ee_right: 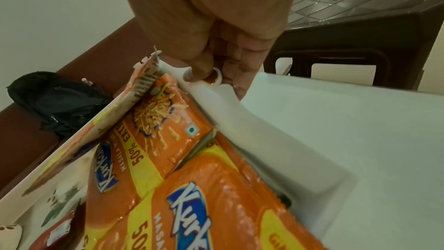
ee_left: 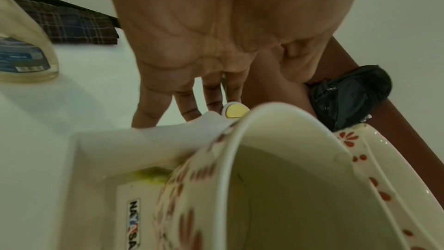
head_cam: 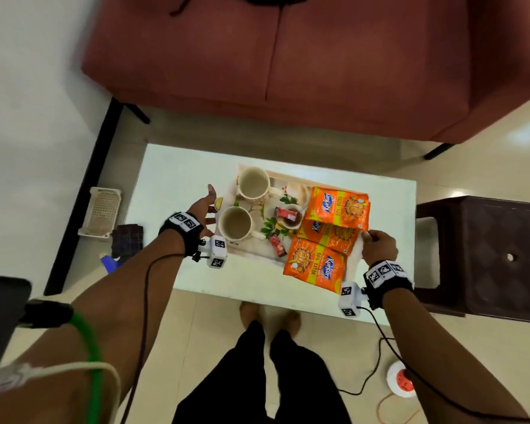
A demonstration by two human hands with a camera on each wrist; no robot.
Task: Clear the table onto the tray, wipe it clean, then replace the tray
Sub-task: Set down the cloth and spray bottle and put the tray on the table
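A cream floral tray (head_cam: 248,254) sits on the white table (head_cam: 181,179). It carries two cream mugs (head_cam: 253,182) (head_cam: 235,223), a small bowl (head_cam: 291,217), red sachets (head_cam: 276,244) and three orange snack packets (head_cam: 338,208). My right hand (head_cam: 377,241) grips the tray's right handle, with its fingers (ee_right: 240,67) curled round the tray's rim (ee_right: 264,140). My left hand (head_cam: 207,209) is open with straight fingers (ee_left: 153,105) beside the tray's left handle (ee_left: 234,110). Whether it touches the handle is hidden by the nearer mug (ee_left: 276,178) and the tray's rim (ee_left: 144,140).
A red sofa (head_cam: 288,56) stands behind the table and a dark brown stool (head_cam: 487,255) to its right. Left of the table lie a white basket (head_cam: 101,212), a plaid cloth (head_cam: 127,240) and a bottle (ee_left: 24,54). My feet are at the table's near edge.
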